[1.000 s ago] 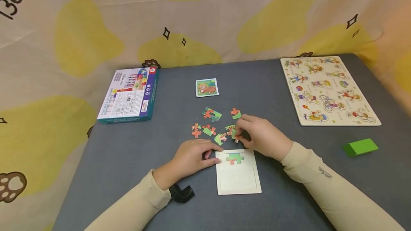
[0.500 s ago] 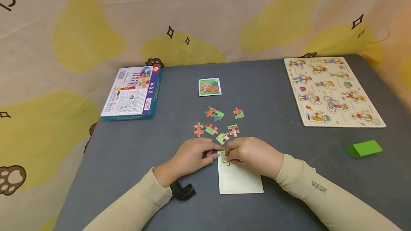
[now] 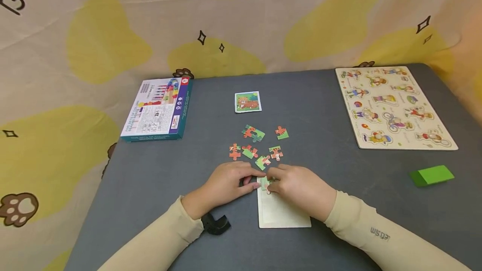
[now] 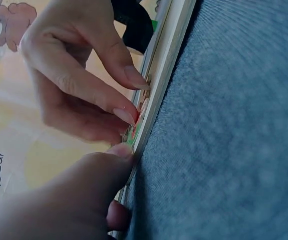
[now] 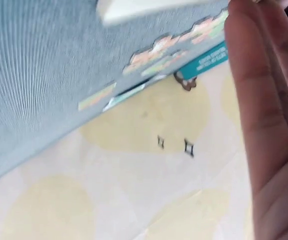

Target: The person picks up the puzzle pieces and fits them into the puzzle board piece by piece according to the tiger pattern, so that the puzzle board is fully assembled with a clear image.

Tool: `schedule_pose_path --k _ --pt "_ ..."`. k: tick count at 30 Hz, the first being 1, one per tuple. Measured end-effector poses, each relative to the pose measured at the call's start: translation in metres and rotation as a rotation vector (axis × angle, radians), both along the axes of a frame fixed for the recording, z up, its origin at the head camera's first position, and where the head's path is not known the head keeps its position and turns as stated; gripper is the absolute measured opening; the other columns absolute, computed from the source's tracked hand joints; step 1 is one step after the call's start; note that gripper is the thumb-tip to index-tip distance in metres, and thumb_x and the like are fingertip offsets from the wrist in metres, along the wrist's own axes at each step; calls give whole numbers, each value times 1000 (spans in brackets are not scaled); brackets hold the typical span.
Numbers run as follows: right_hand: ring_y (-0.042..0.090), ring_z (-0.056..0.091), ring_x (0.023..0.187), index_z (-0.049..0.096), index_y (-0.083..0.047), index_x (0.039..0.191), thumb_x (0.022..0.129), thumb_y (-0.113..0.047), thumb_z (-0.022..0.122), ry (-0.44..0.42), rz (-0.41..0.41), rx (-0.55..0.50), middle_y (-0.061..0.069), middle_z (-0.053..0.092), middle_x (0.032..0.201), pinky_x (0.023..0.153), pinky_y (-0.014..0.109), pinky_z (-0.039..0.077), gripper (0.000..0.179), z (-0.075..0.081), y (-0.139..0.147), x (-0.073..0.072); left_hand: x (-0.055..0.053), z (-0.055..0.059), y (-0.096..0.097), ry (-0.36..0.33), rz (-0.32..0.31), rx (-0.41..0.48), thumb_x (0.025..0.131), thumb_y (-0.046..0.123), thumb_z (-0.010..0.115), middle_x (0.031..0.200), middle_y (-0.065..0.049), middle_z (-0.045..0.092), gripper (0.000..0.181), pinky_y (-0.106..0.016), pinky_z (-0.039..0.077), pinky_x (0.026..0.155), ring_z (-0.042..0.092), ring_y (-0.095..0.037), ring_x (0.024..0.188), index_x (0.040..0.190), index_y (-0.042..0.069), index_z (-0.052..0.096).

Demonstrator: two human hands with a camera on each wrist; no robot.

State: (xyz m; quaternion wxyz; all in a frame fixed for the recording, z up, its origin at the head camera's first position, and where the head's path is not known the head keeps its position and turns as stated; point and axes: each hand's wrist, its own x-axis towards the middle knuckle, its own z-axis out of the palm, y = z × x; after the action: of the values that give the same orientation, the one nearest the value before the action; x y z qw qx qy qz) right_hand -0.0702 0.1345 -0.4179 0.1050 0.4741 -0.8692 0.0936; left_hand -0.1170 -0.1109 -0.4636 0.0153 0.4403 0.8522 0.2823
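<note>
A white puzzle tray lies on the grey table in front of me. My left hand holds the tray's top left corner, index finger along the top edge and thumb on the left rim. My right hand pinches a green and red puzzle piece down in that same corner, covering much of the tray's upper part. In the left wrist view the fingertips of the right hand touch the pieces in the tray, beside the left thumb. Several loose puzzle pieces lie just beyond the tray.
A small tiger picture card lies farther back. A boxed set is at the back left. A pegboard puzzle sits at the back right, with a green block in front of it. A patterned cloth hangs behind.
My right hand has brought a puzzle piece from the loose group down to the tray's top left corner. The left hand has stayed at the corner.
</note>
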Motion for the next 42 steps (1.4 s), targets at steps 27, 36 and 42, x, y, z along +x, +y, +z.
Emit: schedule_pose_path --k 27,36,42 --pt "16 62 94 79 -7 109 76 12 85 -64 -142 -123 2 67 108 72 28 57 39 -12 2 22 4 6 2 -18 49 -9 96 26 80 75 13 48 22 -22 37 60 42 0 66 117 22 80" --pt "15 63 93 80 -9 105 78 8 85 -86 -154 -143 0 67 105 72 28 57 33 -13 3 22 15 4 12 -7 174 -23 92 33 83 72 14 46 24 -24 37 61 43 -2 65 114 23 79" --pt "15 64 88 80 -8 98 81 -3 89 -58 -211 -155 -1 68 97 72 29 58 21 -13 5 24 18 4 13 41 149 1 91 30 86 78 13 51 25 -21 37 60 45 -2 67 114 24 80"
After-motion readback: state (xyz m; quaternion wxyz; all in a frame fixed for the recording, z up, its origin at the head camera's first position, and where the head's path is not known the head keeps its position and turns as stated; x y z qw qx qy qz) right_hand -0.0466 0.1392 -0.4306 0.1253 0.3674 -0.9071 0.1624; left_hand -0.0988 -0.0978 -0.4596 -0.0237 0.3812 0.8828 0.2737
